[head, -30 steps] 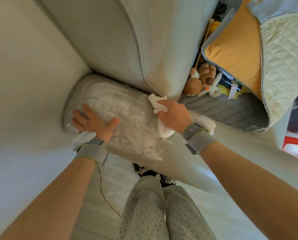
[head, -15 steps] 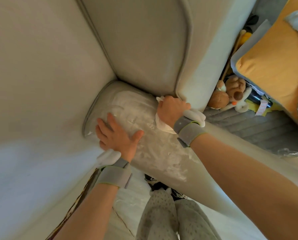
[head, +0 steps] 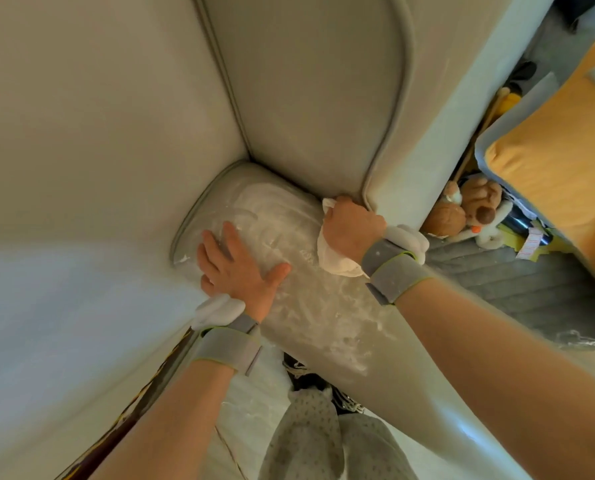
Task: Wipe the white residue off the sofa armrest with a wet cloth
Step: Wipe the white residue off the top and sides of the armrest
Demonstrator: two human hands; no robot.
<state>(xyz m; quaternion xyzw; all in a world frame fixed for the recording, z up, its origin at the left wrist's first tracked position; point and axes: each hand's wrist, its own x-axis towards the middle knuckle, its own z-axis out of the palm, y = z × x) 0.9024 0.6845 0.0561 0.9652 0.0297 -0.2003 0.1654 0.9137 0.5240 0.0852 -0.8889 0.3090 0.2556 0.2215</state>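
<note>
The fingers (head: 219,247) of the left hand (head: 240,268) lie spread and flat on the armrest (head: 323,306), thumb splayed toward the right, palm pressed into the white residue (head: 271,216) near the armrest's rounded end. The right hand (head: 353,228) is curled in a fist around the cloth (head: 334,258), its fingers tucked under and hidden, so only the knuckles show; the cloth is white, bunched, and sticks out above and below the fist. That fist presses the cloth onto the armrest right at the seam where the backrest (head: 309,98) meets it. Residue covers the armrest's top from the rounded end, under both hands, and trails in thinner patches down toward the person's legs (head: 323,438). Both wrists wear grey bands (head: 393,275) with white pads attached. Beyond the backrest's edge, plush toys (head: 469,209) sit on a grey quilted mat (head: 517,282), beside an orange cushion (head: 552,168).
</note>
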